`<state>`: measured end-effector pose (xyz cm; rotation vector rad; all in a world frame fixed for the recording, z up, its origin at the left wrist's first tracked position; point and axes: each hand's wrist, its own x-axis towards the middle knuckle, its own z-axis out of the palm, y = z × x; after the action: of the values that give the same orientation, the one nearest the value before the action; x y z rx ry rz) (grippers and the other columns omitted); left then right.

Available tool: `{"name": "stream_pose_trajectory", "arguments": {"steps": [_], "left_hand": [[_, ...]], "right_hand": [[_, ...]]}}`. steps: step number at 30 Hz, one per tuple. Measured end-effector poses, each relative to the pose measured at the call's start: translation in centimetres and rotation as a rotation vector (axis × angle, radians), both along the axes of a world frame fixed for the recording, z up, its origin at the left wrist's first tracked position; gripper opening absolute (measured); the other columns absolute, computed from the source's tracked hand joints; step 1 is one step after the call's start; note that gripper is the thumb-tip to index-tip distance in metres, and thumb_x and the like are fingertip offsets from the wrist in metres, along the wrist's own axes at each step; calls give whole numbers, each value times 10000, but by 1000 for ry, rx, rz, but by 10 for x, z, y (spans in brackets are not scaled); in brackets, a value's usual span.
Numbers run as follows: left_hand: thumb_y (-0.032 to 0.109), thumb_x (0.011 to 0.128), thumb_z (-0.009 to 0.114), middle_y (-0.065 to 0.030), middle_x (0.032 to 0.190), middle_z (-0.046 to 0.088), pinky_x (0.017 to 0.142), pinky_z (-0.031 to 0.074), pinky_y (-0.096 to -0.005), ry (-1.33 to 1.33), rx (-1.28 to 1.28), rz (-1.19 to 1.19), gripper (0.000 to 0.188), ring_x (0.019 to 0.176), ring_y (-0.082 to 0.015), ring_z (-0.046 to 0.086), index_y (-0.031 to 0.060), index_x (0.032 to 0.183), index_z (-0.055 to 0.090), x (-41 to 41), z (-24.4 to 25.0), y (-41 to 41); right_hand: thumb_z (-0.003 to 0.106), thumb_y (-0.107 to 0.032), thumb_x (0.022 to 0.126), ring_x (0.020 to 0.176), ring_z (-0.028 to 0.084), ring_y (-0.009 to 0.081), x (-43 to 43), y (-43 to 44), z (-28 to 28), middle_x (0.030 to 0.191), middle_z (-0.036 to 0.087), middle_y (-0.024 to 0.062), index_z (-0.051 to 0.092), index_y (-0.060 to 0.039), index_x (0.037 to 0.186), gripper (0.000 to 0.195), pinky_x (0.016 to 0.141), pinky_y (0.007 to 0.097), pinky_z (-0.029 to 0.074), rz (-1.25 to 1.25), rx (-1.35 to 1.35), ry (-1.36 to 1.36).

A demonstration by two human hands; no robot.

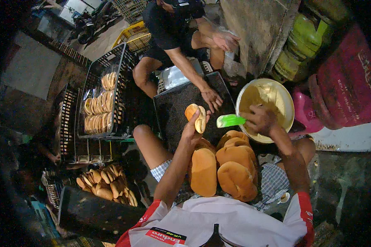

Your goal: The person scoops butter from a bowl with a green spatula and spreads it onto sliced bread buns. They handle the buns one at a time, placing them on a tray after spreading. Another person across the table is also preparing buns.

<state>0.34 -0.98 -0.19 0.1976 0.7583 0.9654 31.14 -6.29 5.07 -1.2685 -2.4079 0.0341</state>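
Note:
My left hand (191,128) holds a split bread roll (196,119) above a dark baking tray (176,120). In my right hand (261,120) is a bright green spatula (231,120), its blade pointing left and smeared with pale cream. Under that hand stands a round tub (265,81) with pale yellow cream (279,95) spread over its inside. Several brown bread rolls (204,173) lie close to my body, at the near end of the tray. Both my hands are off the tray, and the right one looks blurred.
Across the tray, a co-worker's hand (211,98) reaches over its surface. Black crates (119,92) on the left hold packed rolls (99,103). More loose rolls (108,183) lie below them. Green gas cylinders (300,46) and a pink gas cylinder (343,83) stand at right. A small cup (284,197) sits by my thigh.

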Motion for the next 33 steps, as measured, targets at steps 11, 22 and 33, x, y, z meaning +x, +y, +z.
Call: {"name": "stream_pose_trajectory", "arguments": {"steps": [11, 22, 33], "left_hand": [[204, 822, 606, -158, 1116, 620, 868, 532, -462, 7, 232, 138, 427, 971, -329, 630, 17, 1199, 531, -39, -11, 76], [196, 837, 619, -155, 1097, 653, 771, 510, -460, 2296, 1659, -1105, 338, 970, -339, 644, 87, 1157, 620, 2, -103, 100], [315, 870, 591, -198, 1052, 679, 856, 510, -508, 2029, 1613, -1063, 372, 972, -386, 655, 28, 1096, 660, 51, -167, 211]], "right_hand": [[670, -158, 774, 815, 629, 322, 64, -13, 30, 914, 614, 121, 693, -175, 1132, 360, 724, 401, 532, -380, -86, 133], [683, -205, 779, 891, 646, 352, 87, -6, 13, 1020, 652, 139, 697, -130, 1080, 311, 774, 432, 538, -424, -93, 139], [658, -199, 804, 906, 636, 353, 87, 3, 9, 966, 643, 159, 686, -106, 1077, 290, 785, 441, 526, -460, -235, 155]]}}
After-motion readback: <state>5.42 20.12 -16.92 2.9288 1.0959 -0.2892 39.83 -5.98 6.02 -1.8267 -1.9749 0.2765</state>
